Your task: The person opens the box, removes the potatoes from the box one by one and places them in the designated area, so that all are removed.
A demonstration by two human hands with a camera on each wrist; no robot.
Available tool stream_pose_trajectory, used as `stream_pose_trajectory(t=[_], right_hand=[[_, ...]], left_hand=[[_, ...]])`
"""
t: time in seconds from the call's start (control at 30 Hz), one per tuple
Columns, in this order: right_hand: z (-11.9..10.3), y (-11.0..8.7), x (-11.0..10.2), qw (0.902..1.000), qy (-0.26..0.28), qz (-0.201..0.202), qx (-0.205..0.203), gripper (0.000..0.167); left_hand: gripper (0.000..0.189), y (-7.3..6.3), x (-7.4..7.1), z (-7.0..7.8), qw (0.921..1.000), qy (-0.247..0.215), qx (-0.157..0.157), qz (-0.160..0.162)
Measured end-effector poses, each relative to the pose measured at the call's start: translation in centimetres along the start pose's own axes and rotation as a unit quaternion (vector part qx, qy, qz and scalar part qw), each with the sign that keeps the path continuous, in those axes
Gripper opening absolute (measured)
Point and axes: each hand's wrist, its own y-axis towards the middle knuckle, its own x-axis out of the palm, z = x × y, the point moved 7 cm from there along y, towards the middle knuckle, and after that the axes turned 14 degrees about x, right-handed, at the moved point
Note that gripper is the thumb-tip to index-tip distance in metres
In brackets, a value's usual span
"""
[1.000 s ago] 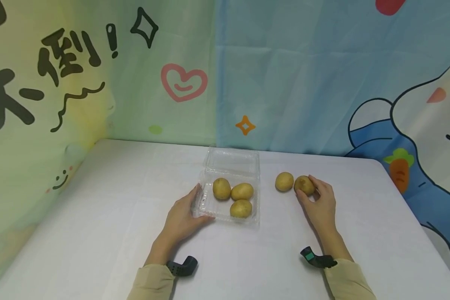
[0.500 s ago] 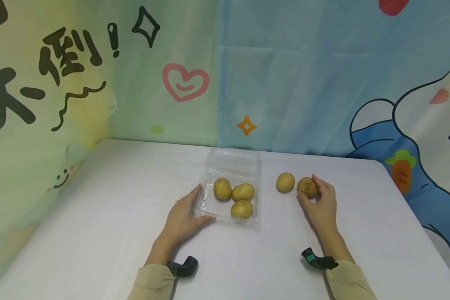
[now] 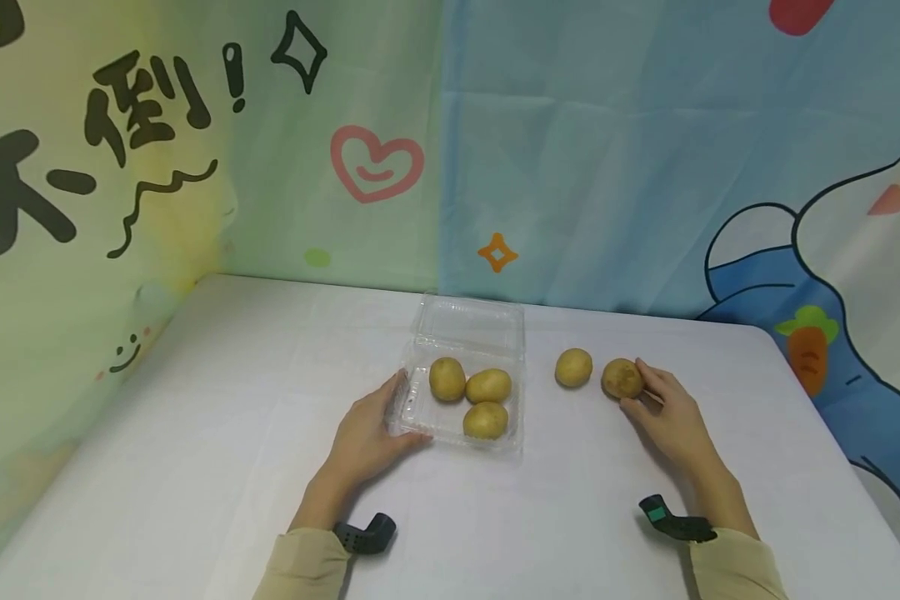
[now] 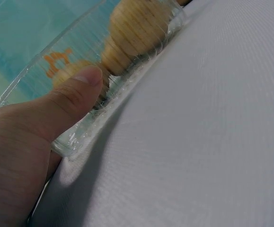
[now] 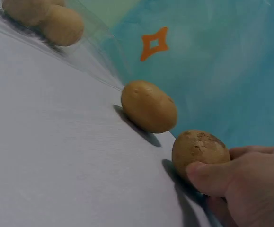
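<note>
Pinching one potato (image 3: 618,379), your right hand (image 3: 675,425) has shifted it farther from another potato (image 3: 573,367), likely easing separate handling; your left hand (image 3: 363,440) grips the box (image 3: 438,418).

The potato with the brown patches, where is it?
In the head view, the patchy potato is right of centre, held by the right hand, just right of a smoother potato on the white table.

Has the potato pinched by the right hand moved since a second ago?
Yes. The pinched potato has moved right, judged against the clear container; its gap from the loose potato has widened.
</note>
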Motion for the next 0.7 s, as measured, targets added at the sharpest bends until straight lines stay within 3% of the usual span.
stream_pose_trajectory(t=[0.3,0.5,0.7], right_hand=[[0.43,0.24,0.12,0.9972,0.012,0.073,0.009,0.062],[0.62,0.31,0.53,0.9943,0.001,0.100,0.037,0.062],[0.27,0.26,0.64,0.9927,0.009,0.117,0.029,0.061]], left_hand=[[0.098,0.02,-0.03,0.02,1.0000,0.002,-0.003,0.000],[0.097,0.04,0.00,-0.06,1.0000,0.001,-0.004,-0.001],[0.097,0.03,0.00,-0.09,1.0000,0.002,0.000,0.002]])
